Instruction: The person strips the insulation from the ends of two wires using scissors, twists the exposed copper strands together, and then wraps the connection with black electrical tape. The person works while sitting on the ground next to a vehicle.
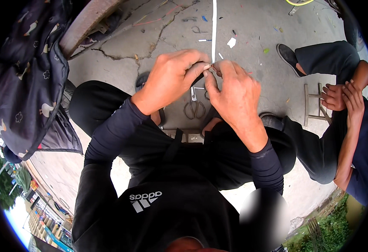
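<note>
My left hand and my right hand meet in front of me, above the floor. Thumb and fingers of both are closed in a pinch on a thin reddish-brown wire, which is mostly covered by the fingertips. A long, narrow white strip runs from the top of the view down to this spot. Whether it joins the wire is hidden. Below the hands, a pair of scissors with dark loop handles lies on the ground between my feet, blades pointing away.
Cracked concrete floor carries scraps, including a white piece and short bits of wire. At right sits another person with crossed forearms, near a small wooden stool. A dark patterned cloth hangs at left beside a wooden beam.
</note>
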Motion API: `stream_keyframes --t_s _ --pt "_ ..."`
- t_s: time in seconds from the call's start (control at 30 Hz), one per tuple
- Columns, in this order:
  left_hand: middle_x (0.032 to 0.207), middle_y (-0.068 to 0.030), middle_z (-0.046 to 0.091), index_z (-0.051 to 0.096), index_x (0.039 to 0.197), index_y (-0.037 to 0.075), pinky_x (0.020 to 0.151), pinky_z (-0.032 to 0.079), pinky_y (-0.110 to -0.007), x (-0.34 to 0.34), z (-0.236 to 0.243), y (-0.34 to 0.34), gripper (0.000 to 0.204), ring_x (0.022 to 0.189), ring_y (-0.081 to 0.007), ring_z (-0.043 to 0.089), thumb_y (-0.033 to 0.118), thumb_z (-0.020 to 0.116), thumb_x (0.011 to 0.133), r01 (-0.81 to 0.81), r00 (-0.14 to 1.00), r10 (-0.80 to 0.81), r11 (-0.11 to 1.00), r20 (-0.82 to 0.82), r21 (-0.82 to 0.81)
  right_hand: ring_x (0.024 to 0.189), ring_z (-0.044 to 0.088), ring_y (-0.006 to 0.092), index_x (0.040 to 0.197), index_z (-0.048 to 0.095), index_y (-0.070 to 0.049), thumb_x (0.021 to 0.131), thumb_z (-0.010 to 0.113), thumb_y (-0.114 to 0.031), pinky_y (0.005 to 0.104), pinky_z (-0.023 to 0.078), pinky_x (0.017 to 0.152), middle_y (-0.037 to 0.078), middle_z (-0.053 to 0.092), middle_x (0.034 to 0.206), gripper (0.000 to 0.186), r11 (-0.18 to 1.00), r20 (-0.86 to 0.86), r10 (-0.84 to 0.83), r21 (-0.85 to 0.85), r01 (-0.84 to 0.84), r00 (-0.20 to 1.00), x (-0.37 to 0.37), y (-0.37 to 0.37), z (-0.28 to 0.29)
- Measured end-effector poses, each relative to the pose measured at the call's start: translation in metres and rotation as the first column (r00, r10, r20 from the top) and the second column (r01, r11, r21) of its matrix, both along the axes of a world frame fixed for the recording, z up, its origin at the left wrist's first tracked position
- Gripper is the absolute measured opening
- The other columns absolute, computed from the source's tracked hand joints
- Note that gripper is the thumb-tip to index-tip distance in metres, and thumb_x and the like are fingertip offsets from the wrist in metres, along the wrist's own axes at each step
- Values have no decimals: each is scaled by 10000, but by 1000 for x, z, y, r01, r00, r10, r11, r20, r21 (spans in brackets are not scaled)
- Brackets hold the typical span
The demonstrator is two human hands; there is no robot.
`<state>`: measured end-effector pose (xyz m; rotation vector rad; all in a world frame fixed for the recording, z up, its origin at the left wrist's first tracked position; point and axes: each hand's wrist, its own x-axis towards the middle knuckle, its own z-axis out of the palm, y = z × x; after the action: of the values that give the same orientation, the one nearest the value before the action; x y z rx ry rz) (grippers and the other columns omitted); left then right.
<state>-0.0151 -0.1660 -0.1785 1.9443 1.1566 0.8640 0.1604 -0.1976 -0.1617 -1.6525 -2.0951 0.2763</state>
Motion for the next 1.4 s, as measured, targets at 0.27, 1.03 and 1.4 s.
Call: stream_keyframes --t_s 0.27,1.03,1.4 --pt "878 -57 712 762 989 8 748 534 -275 -7 13 18 120 857 -128 659 81 747 895 73 990 -32 949 138 -306 655 676 295 813 606 -51 862 730 -204 415 524 513 99 649 725 204 1000 71 -2 15 1 997 -9 8 -1" --pt "999 -63 717 706 1105 -35 958 488 -330 -16 -28 19 257 1002 -157 645 188 625 1007 308 844 153 647 514 -698 626 579 82 890 660 -27 1019 612 -275 237 438 519 8 647 773 284 618 -653 -655 -753 -228 380 -4 26 -21" --pt "961 -67 717 728 1089 -6 968 480 -341 -1 -26 32 235 986 -169 652 192 683 970 324 805 268 549 530 -771 636 635 118 933 664 -26 1027 596 -350 241 443 514 68 685 808 344 465 -557 -819 -784 -410 137 14 32 -27"
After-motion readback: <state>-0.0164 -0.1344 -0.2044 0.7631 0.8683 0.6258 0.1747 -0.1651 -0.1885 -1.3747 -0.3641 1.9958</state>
